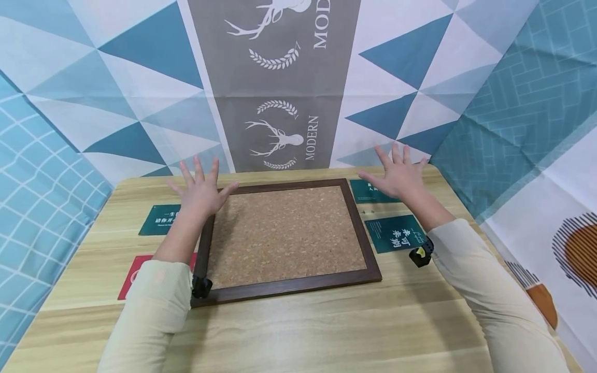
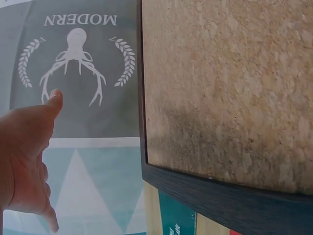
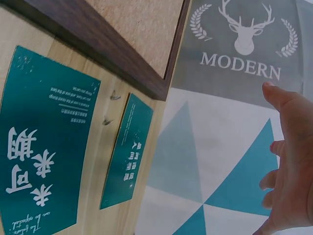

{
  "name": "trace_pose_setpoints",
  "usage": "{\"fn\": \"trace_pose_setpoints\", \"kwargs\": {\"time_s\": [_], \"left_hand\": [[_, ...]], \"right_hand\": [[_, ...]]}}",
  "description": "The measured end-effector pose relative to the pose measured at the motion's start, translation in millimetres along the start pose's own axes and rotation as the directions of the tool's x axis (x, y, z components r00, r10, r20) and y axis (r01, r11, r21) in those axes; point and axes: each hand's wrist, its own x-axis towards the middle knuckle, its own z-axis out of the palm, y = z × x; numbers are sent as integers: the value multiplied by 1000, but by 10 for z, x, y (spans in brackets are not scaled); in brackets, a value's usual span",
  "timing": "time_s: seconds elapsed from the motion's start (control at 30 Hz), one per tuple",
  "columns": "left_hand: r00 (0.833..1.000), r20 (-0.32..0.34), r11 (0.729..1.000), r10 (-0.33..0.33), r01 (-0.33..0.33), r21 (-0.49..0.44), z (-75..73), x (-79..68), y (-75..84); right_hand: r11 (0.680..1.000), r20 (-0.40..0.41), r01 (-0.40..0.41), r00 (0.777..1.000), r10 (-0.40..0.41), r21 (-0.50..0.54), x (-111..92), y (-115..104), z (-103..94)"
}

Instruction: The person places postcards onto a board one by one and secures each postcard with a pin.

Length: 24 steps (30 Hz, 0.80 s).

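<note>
Speckled tan cork (image 1: 284,233) in dark brown frame (image 1: 294,286) between left hand (image 1: 200,194) and right hand (image 1: 401,178), white-lettered green cards (image 1: 394,234) near both, red card (image 1: 132,277) behind the left, cream sleeves (image 1: 158,305), pale wood-grain table (image 1: 298,331) beneath, cloth (image 1: 275,85) beyond in blue-white triangles, white stags on grey

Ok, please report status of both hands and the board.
Left hand and right hand: spread, holding nothing. Cork board: flat on table. Cards: both sides, none on top.
</note>
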Motion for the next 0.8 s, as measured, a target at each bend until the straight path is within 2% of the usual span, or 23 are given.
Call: {"fn": "trace_pose_setpoints", "kwargs": {"time_s": [0.17, 0.43, 0.6, 0.8], "left_hand": [[1000, 11, 1000, -26, 26, -1, 54, 14, -70], [1000, 4, 996, -28, 28, -82, 116, -18, -142], [999, -11, 993, -33, 31, -116, 168, -37, -184], [997, 8, 984, -75, 75, -159, 231, -52, -231]], "right_hand": [[1000, 16, -7, 1000, 7, 14, 6, 83, 46], [997, 67, -35, 997, 30, 72, 18, 201, 135], [994, 72, -55, 996, 48, 100, 41, 281, 219], [991, 63, -59, 997, 51, 118, 63, 370, 320]]}}
